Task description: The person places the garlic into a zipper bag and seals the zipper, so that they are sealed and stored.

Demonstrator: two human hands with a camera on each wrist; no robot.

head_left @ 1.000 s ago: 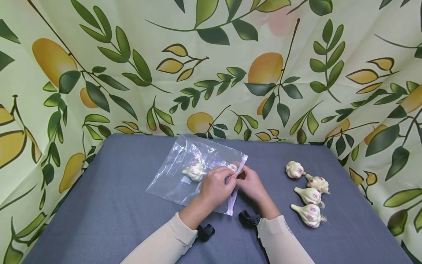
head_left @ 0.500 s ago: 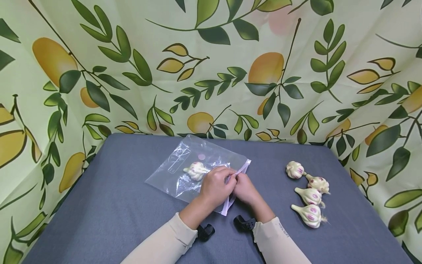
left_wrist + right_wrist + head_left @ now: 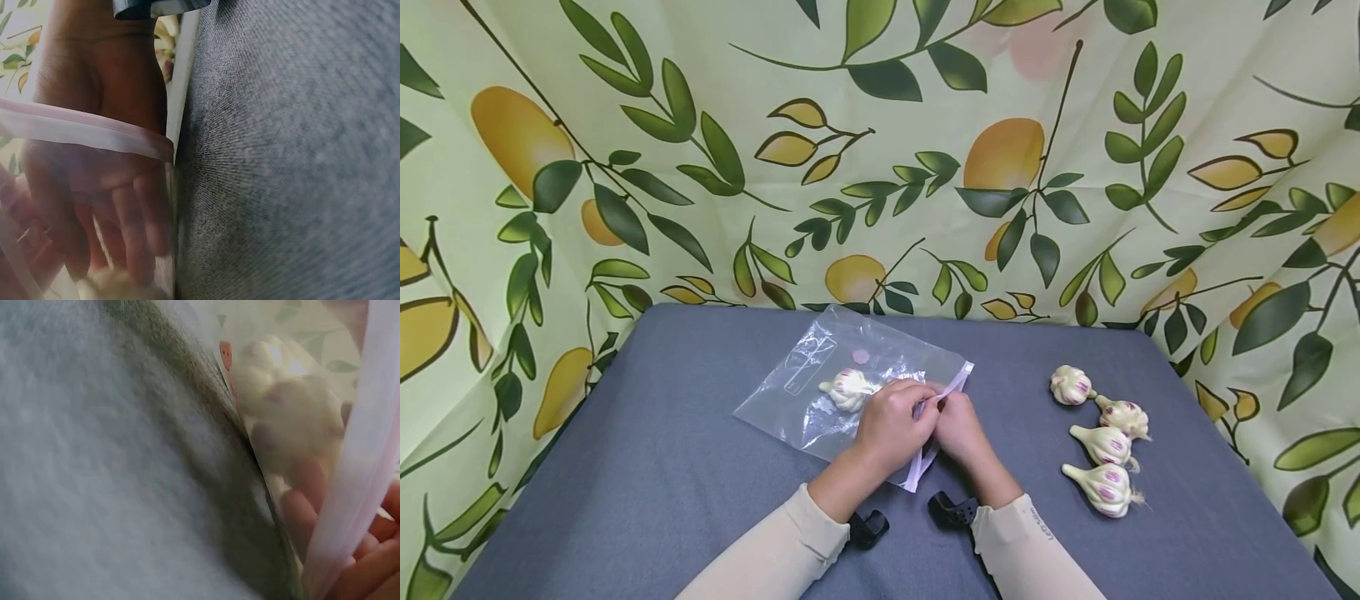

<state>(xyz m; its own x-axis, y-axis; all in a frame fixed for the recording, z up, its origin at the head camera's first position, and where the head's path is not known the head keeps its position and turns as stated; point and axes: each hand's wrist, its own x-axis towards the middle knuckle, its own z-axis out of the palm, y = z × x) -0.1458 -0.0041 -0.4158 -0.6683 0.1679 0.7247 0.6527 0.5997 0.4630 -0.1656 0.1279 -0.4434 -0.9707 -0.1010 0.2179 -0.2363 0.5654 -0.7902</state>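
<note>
The fingers of my left hand [image 3: 895, 423] are bent and pinch the edge of the clear zip bag [image 3: 880, 342] near its pale purple zip strip [image 3: 956, 381]; my right hand [image 3: 958, 427] has its fingers inside the bag, rather stretched, with one garlic bulb [image 3: 115, 286] at their tips, and I cannot tell if they grip it or have released it. One second ago, part of these right fingers was showing at the mouth of the bag; now they have gone in behind the strip, while my left hand has stayed almost in its place. For the packing in hand, I judge this means the bulb has passed the opening. Deeper in the bag lies another bulb [image 3: 848, 389], on its side. What hinders me is the narrow mouth, the glossy, wrinkled plastic, and my left hand, which hides the inside from above. Below my wrists are two black wrist mounts, left [image 3: 868, 529] and right [image 3: 951, 510]. Farther to the right, four loose bulbs [image 3: 1102, 446] lie in an uneven row on the grey surface [image 3: 647, 467], and behind it hangs a leaf-and-fruit printed cloth [image 3: 917, 108].
</note>
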